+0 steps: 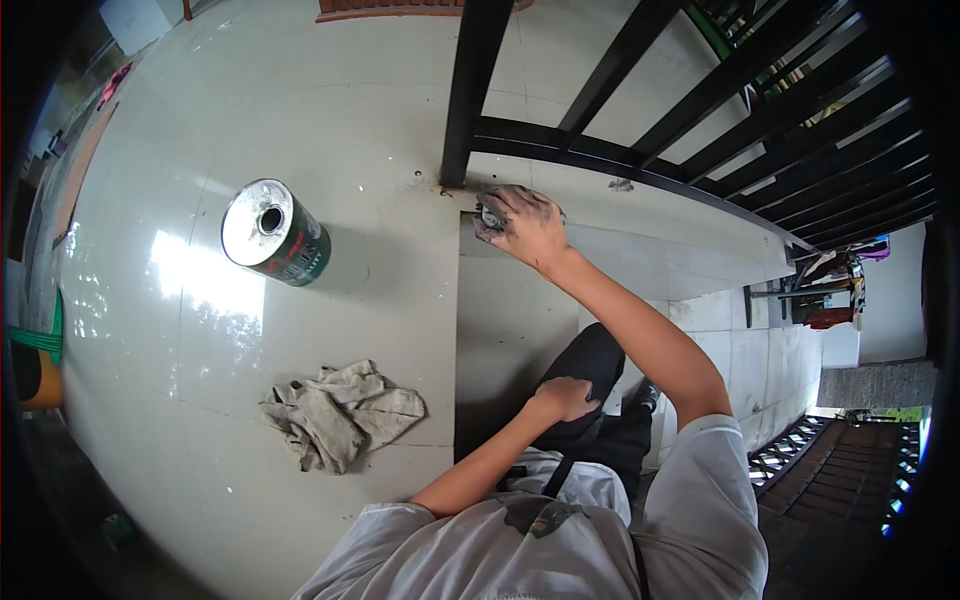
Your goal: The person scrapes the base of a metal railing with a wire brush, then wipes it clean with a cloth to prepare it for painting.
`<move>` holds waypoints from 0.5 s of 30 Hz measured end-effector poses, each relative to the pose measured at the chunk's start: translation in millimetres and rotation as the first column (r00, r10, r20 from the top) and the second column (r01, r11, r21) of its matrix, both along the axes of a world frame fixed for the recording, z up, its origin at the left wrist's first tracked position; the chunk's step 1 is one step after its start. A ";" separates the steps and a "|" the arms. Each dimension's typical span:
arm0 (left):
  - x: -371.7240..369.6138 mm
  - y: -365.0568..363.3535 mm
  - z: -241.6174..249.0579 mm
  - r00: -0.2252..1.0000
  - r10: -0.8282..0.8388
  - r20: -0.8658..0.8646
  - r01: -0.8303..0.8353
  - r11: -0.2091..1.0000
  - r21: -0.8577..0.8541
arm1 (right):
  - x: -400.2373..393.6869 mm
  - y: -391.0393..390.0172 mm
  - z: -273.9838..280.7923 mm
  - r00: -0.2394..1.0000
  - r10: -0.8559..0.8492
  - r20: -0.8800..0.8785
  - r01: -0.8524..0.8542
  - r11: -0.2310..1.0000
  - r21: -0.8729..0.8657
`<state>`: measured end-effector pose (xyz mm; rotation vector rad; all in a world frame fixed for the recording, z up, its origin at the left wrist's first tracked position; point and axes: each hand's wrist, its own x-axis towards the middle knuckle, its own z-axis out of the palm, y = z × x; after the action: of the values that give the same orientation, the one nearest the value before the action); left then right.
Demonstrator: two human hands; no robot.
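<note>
My right hand [524,226], smudged with grey-black dirt, is closed around a crumpled, stained rag [491,216]. It presses down at the edge of the tiled step, just beside the foot of a black railing post [466,120]. My left hand [567,398] rests on my dark-trousered knee, fingers lying loosely over it with nothing in them. To the left, a green can [300,250] with a silver top and a round opening stands upright on the glossy floor. A crumpled beige cloth [345,412] lies on the floor nearer to me.
Black railing bars [640,155] run from the post toward the right. The step [620,255] drops to a lower tiled floor [740,350]. A brown metal gate [840,470] is at the lower right. Wooden furniture [390,8] stands at the top edge.
</note>
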<state>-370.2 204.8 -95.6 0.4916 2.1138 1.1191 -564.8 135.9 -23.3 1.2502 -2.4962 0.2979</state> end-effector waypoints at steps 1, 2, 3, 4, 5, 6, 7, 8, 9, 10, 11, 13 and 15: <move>0.7 4.9 0.9 0.999 -0.045 -0.004 0.045 0.999 0.001 | -0.4 2.1 2.7 1.000 -0.002 -0.004 0.002 1.000 0.008; 1.3 11.1 1.1 0.999 -0.047 -0.013 0.047 0.999 0.002 | -1.9 0.4 5.7 0.999 -0.024 0.048 0.024 1.000 0.000; 2.3 15.4 2.8 0.999 -0.054 0.002 0.054 0.999 0.002 | -2.4 -1.9 15.0 0.994 -0.043 0.099 0.045 0.999 -0.013; 4.1 16.3 2.9 0.998 -0.062 0.022 0.062 0.998 -0.004 | -1.7 -0.9 24.8 0.995 -0.044 0.094 0.046 0.999 -0.025; 4.7 13.6 0.8 0.998 -0.066 0.023 0.067 0.998 -0.019 | 1.1 1.3 34.0 0.972 -0.079 0.223 0.107 0.988 -0.116; 4.1 9.1 1.5 0.998 -0.062 0.022 0.062 0.998 -0.011 | 4.4 5.4 38.9 0.930 -0.099 0.354 0.177 0.965 -0.196; 4.2 6.7 2.1 0.998 -0.056 0.019 0.056 0.998 0.001 | 8.6 15.4 38.9 0.929 -0.100 0.355 0.182 0.962 -0.205; 3.8 5.3 -7.3 1.000 -0.027 -0.009 0.026 0.999 -0.025 | 15.2 32.4 37.5 0.922 -0.059 0.384 0.190 0.931 -0.312; 3.9 1.9 -4.4 1.000 -0.027 -0.014 0.027 0.999 -0.024 | 22.9 51.7 34.8 0.914 -0.017 0.405 0.199 0.889 -0.412; 1.0 -1.7 0.3 0.999 0.002 -0.032 -0.005 0.997 -0.080 | 29.8 74.3 21.8 0.815 0.007 0.579 0.364 0.773 -0.520; -1.4 -3.7 4.0 0.998 0.034 -0.051 -0.041 0.990 -0.134 | 39.4 97.1 3.8 0.688 0.073 0.722 0.531 0.628 -0.569; -3.4 -4.2 4.1 0.998 0.026 -0.055 -0.034 0.988 -0.150 | 71.4 136.7 -19.5 0.513 0.346 0.786 0.761 0.240 -0.603; -4.1 -8.1 9.0 0.999 0.018 -0.050 -0.027 0.982 -0.187 | 93.9 197.0 -77.6 0.210 0.739 0.640 0.934 0.040 -0.354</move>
<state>-374.3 196.7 -86.6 0.4092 2.2448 0.9168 -470.9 332.8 -100.9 -0.4412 -1.4719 3.1128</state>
